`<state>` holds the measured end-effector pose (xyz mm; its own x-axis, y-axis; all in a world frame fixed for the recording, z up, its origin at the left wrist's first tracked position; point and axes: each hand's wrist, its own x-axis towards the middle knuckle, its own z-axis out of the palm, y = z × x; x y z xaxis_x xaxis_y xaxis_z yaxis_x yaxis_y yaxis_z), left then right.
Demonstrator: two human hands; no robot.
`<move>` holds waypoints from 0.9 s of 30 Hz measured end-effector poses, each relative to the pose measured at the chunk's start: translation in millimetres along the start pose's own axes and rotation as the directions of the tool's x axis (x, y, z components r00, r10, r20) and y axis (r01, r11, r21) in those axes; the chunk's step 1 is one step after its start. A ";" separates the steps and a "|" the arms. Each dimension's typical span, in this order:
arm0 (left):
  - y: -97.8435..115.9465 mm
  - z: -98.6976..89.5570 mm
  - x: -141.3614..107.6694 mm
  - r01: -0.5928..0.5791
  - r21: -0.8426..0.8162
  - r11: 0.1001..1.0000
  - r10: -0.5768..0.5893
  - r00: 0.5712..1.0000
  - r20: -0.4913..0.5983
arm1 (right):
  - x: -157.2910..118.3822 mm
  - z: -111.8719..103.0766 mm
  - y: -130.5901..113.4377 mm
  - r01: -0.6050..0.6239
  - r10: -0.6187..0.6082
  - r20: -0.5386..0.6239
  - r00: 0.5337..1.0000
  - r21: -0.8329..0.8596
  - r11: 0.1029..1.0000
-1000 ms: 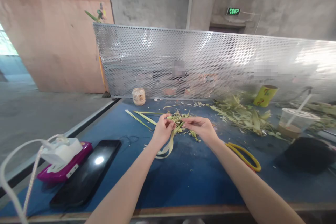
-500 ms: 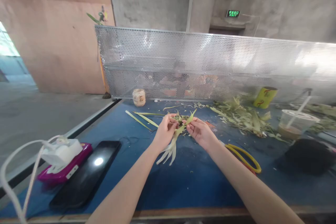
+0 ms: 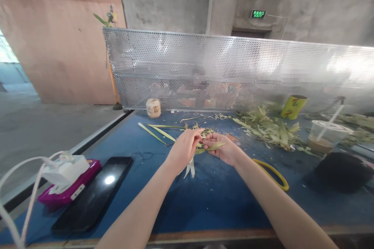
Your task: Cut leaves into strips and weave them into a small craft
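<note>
1. Right hand [image 3: 223, 148] pinches a green leaf strip [image 3: 216, 146], which crosses its fingers; left hand [image 3: 184, 148] curls beside it, and whether its fingertips close on anything is hidden.
2. Perforated screen [image 3: 181, 54] stands along the far edge of the blue table [image 3: 222, 202].
3. Leaf heap [image 3: 271, 128] lies right of the hands.
4. Black phone [image 3: 93, 194] lies flat at left.
5. Leaf strip sits between the hands, just in front of small plant scraps [image 3: 209, 130].
</note>
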<state>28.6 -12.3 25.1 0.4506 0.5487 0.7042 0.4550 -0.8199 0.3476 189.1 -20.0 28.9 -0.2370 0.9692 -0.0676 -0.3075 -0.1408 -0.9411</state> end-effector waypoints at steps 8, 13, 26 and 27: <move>0.2 1.4 2.0 0.034 -0.031 0.999 -0.032 0.997 0.070 | -2.3 1.1 -1.6 0.013 -0.010 0.074 0.997 -0.042 0.999; -0.3 -0.1 2.2 0.093 -0.089 0.992 -0.088 0.995 0.053 | -0.5 -3.2 -0.5 0.022 -0.019 0.049 0.999 -0.065 0.998; -8.4 5.5 3.7 0.308 -0.451 0.838 -0.367 0.929 -0.047 | -1.0 0.6 -1.0 0.018 -0.018 0.008 1.000 -0.066 0.998; -8.5 5.5 3.9 0.334 -0.484 0.809 -0.394 0.919 -0.024 | -0.8 0.1 -1.0 0.025 -0.024 0.015 1.000 -0.066 0.998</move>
<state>30.7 -2.2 21.5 0.2160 0.8234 0.5248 0.1469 -0.5587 0.8162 189.5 -20.6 29.9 -0.2437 0.9690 -0.0400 -0.2520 -0.1031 -0.9622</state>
